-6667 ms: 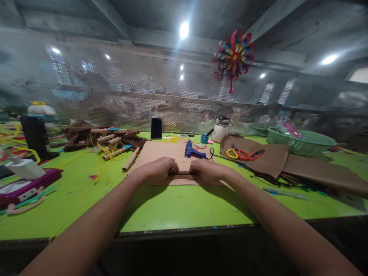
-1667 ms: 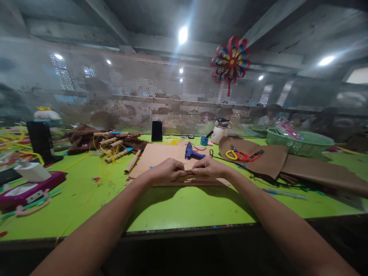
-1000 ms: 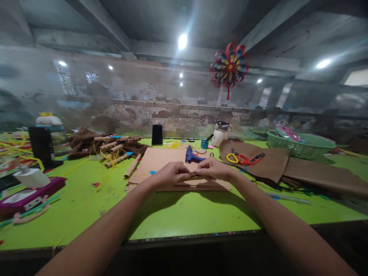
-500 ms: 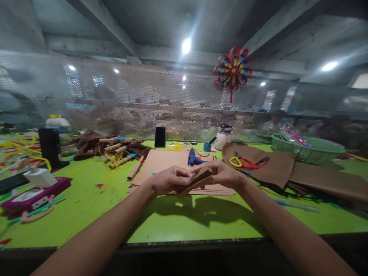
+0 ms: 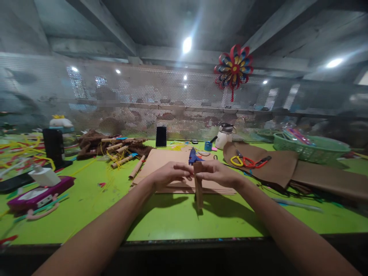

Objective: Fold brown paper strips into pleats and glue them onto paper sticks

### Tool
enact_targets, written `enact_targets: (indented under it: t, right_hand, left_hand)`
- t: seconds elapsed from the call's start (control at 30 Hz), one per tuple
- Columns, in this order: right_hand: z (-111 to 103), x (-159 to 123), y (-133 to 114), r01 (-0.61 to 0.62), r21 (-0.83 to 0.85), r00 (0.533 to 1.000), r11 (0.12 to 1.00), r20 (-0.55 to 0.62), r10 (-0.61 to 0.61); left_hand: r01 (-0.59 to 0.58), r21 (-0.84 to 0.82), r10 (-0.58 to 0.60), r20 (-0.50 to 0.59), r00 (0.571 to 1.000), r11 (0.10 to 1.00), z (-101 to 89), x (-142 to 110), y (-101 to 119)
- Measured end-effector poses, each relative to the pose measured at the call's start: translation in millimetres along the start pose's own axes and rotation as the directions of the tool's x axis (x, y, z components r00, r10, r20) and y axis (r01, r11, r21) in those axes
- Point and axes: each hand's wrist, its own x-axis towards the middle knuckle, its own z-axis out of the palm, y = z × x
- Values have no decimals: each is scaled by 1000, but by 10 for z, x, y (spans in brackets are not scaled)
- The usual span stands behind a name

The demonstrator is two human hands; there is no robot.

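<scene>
My right hand (image 5: 220, 174) pinches a folded strip of brown paper (image 5: 199, 189) near its top, and the strip stands on end, its lower end over the green table. Fingers loosely stretched and apart, my left hand (image 5: 171, 176) is just left of the strip; whether its fingertips touch the paper I cannot tell. Beneath and behind both hands lies a stack of tan paper sheets (image 5: 158, 161). A blue glue gun (image 5: 194, 156) rests on that stack, partly hidden by the hands.
Scissors with red and yellow handles (image 5: 247, 163) lie on brown paper (image 5: 280, 168) at right, before a green basket (image 5: 313, 151). Rolled paper tubes (image 5: 122, 151) are at left, near a purple power strip (image 5: 43, 193). A white jug (image 5: 224, 136) and a phone (image 5: 161, 137) stand behind.
The folded brown paper has turned from slanting between both hands to upright in my right hand. My left hand has let go and its fingers have spread.
</scene>
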Motion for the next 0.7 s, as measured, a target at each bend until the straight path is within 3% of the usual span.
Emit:
enact_targets:
  t: [0.1,0.27,0.53,0.7]
  right_hand:
    - [-19,13,27,-54,-159,998,986,8,56]
    - [14,51,53,-108,-373,993,921,7,119]
    - [50,81,24,-277,-345,958,897,-174,229]
    - [-21,64,102,-314,-386,949,868,-147,278]
  left_hand:
    - [-74,52,81,-153,985,996,11,25,53]
    - [-88,272,149,-212,966,958,149,105,44]
    - [-80,345,190,-297,936,935,22,129,-43]
    - [-37,366,170,-338,926,930,-83,110,-78]
